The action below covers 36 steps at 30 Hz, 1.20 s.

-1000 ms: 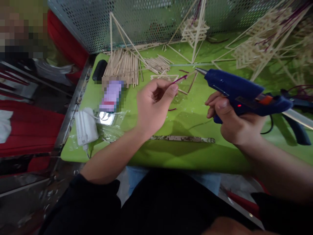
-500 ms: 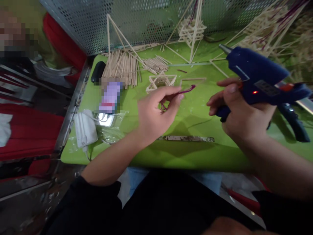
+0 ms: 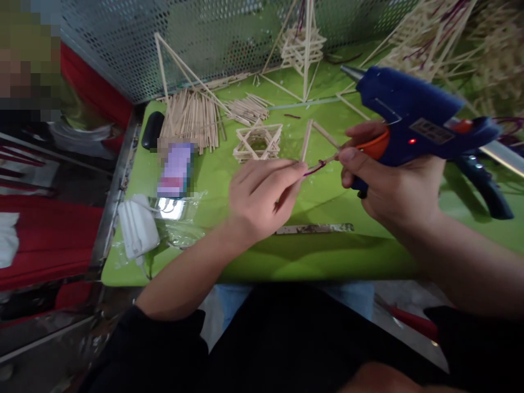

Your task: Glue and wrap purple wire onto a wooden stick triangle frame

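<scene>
My left hand (image 3: 266, 199) is closed, its fingertips pinching a purple string (image 3: 314, 168) at one corner of a small triangle of wooden sticks (image 3: 307, 141). The string has a knot near the triangle's lower stick. My right hand (image 3: 393, 174) is wrapped round a blue hot glue gun (image 3: 413, 112) with an orange trigger and a lit red light. The gun's nozzle points up and left, away from the triangle. Thumb and fingertips of that same hand also touch the triangle's right corner. Behind my left hand lies a star-shaped stack of sticks (image 3: 257, 143).
Loose sticks (image 3: 190, 120) lie in piles at the back left of the green table (image 3: 327, 256). A phone (image 3: 176, 169), a white power bank (image 3: 139, 226) and a metal strip (image 3: 315, 228) lie nearer. Tall stick frames (image 3: 305, 49) and dark-handled pliers (image 3: 487, 191) are also there.
The stick triangle has been lifted off the table and is now between both hands. My right fingertips have closed on its corner. The view has shifted slightly.
</scene>
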Tool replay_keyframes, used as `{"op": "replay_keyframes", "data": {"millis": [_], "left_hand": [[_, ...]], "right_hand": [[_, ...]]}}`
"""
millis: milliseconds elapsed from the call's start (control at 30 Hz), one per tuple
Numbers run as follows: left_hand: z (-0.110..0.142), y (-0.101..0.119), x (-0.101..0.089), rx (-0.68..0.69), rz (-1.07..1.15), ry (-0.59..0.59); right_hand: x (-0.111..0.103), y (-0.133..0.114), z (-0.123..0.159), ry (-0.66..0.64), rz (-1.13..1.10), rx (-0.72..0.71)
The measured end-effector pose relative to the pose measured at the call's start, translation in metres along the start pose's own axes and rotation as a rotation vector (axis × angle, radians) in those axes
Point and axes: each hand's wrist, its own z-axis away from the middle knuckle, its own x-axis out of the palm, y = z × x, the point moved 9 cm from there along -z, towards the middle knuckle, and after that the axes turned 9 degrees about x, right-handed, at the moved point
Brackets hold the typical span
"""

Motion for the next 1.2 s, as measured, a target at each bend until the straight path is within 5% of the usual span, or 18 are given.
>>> {"op": "replay_keyframes", "data": {"millis": [167,533,867,1200], "left_hand": [[0.004,-0.015,0.002,-0.2,0.209,0.074],[0.025,-0.045,0.03,-0.786,0.617,-0.053],[0.046,-0.057,0.053,-1.042,0.86,-0.117],[0.052,-0.068,0.043,-1.307,1.035,0.169]], "right_hand": [[-0.001,0.002,-0.002,0.012,-0.015,-0.002],[-0.007,0.013,-0.002,0.069,0.078,-0.005],[-0.005,0.003,0.002,0.055,0.079,-0.039],[0.002,-0.005,0.009,0.003,-0.041,-0.161]]}}
